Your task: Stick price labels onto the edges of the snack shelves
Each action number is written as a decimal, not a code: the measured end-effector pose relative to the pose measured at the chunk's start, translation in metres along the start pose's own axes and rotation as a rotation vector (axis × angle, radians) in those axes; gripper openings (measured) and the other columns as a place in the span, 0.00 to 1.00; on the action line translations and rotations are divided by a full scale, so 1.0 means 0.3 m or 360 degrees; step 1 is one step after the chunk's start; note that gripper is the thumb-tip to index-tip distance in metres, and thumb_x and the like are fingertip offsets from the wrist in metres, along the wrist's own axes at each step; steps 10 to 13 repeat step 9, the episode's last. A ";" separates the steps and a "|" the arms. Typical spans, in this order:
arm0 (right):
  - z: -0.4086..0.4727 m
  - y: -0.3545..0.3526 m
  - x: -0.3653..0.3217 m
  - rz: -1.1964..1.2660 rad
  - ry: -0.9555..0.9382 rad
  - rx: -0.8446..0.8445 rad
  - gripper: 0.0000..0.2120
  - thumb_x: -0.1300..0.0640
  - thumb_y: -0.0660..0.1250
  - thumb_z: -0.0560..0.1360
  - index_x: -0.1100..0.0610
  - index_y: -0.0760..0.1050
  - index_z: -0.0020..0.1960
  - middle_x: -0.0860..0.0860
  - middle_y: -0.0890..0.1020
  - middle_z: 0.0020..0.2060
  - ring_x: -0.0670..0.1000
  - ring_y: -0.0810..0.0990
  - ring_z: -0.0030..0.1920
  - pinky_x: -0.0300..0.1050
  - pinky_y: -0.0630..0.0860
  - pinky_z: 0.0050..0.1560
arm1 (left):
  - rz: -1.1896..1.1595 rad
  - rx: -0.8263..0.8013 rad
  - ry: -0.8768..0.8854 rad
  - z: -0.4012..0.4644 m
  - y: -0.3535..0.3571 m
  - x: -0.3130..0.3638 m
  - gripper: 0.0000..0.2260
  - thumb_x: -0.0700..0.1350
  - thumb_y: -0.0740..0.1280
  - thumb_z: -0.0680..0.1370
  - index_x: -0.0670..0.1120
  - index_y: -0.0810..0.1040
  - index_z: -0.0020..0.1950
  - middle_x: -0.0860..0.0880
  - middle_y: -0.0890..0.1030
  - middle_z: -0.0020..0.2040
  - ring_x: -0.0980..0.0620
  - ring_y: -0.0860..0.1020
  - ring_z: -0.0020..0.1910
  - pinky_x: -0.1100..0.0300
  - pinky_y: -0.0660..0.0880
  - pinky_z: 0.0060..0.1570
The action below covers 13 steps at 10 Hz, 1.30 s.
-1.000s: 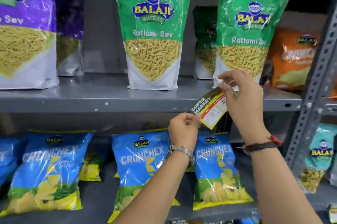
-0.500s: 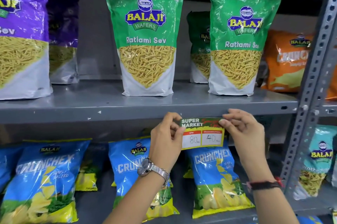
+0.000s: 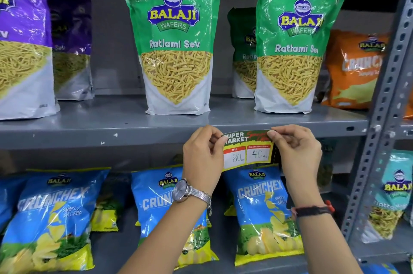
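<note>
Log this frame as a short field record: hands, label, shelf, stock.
left hand: pinches label's left end
right hand: pinches label's right end
price label: level, top at shelf edge; reads 80 and 40
shelf edge: grey metal, scuffed
upper stock: Ratlami Sev bags
lower stock: Crunchex bags

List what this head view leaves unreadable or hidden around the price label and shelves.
- Price label: its two top corners are covered by the left hand and right hand; the red script on its header is blurred.
- Whether the label is stuck to the shelf edge yet: its back is hidden.
- Purple bag: cut off by the left edge.
- Rear green bag: partly hidden by the front one.
</note>
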State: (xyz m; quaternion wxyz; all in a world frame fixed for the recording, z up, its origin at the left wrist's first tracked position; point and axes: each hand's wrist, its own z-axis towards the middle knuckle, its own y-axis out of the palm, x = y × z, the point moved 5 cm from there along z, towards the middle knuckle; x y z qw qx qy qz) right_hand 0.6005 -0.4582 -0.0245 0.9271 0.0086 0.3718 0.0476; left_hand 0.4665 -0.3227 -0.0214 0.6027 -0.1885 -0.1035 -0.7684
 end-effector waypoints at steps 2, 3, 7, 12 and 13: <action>0.013 0.007 0.005 0.0015 0.0050 0.0031 0.11 0.64 0.72 0.68 0.49 0.76 0.35 0.54 0.77 0.41 0.35 0.77 0.29 0.25 0.73 0.35 | 0.0014 0.0063 -0.0059 0.020 0.006 -0.003 0.09 0.31 0.72 0.67 0.41 0.75 0.33 0.61 0.70 0.30 0.66 0.73 0.31 0.74 0.66 0.29; 0.012 0.008 0.006 0.0026 0.0085 0.0043 0.11 0.63 0.71 0.68 0.49 0.75 0.34 0.54 0.77 0.42 0.34 0.76 0.28 0.26 0.74 0.35 | 0.0031 0.0102 -0.0064 0.020 0.010 -0.003 0.09 0.31 0.72 0.67 0.41 0.75 0.32 0.61 0.70 0.30 0.66 0.72 0.29 0.75 0.66 0.28; 0.010 0.020 -0.038 -0.0292 -0.0006 0.0112 0.07 0.63 0.72 0.68 0.55 0.74 0.36 0.55 0.75 0.41 0.41 0.72 0.28 0.21 0.65 0.34 | 0.0283 -0.0130 -0.0187 0.054 0.020 0.017 0.11 0.37 0.71 0.70 0.44 0.69 0.35 0.54 0.71 0.27 0.48 0.72 0.27 0.59 0.62 0.25; 0.037 -0.004 -0.041 -0.0305 0.0069 0.0017 0.17 0.59 0.75 0.65 0.56 0.66 0.43 0.56 0.75 0.44 0.54 0.73 0.36 0.46 0.69 0.41 | 0.0485 -0.0412 -0.0290 0.112 -0.008 0.034 0.17 0.46 0.70 0.72 0.44 0.63 0.49 0.44 0.76 0.38 0.39 0.76 0.40 0.56 0.63 0.29; 0.037 -0.004 -0.041 -0.0305 0.0069 0.0017 0.17 0.59 0.75 0.65 0.56 0.66 0.43 0.56 0.75 0.44 0.54 0.73 0.36 0.46 0.69 0.41 | 0.0485 -0.0412 -0.0290 0.112 -0.008 0.034 0.17 0.46 0.70 0.72 0.44 0.63 0.49 0.44 0.76 0.38 0.39 0.76 0.40 0.56 0.63 0.29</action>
